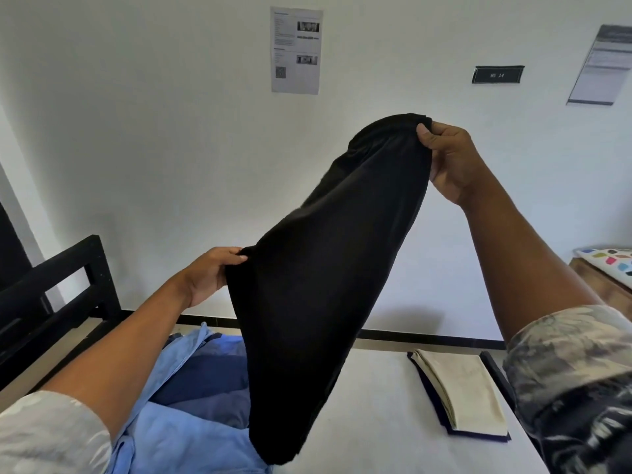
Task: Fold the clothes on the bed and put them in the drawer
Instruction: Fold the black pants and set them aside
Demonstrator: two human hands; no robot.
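Note:
A black garment [328, 275] hangs in the air over the bed, stretched slantwise between both hands. My right hand [451, 159] pinches its top edge high up at the right. Lower and to the left, my left hand [208, 275] grips its other corner. The garment's lower end dangles down to the white mattress [379, 422]. Under it at the left lies a heap of light blue and dark blue clothes [191, 405]. A folded beige piece on a folded dark one [461, 395] rests on the mattress at the right.
A black bed frame end [61, 295] stands at the left. A wooden piece of furniture with a colourful patterned cloth [605, 268] is at the far right by the white wall. Papers and a black label hang on the wall.

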